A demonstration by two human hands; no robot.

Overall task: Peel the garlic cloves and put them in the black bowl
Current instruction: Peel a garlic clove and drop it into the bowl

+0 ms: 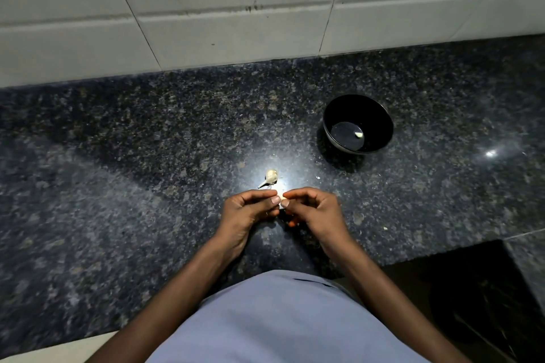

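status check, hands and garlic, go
Left hand and right hand both pinch one garlic clove. One peeled clove in black bowl. Garlic remnant on counter. Nothing blocking.

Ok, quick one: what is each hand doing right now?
Left hand: fingers curled, pinching the garlic clove.
Right hand: fingers curled, pinching the same clove from the other side.

Left hand (250,209) and right hand (312,209) together, fingers (275,200) curled, pinching, forearms converging
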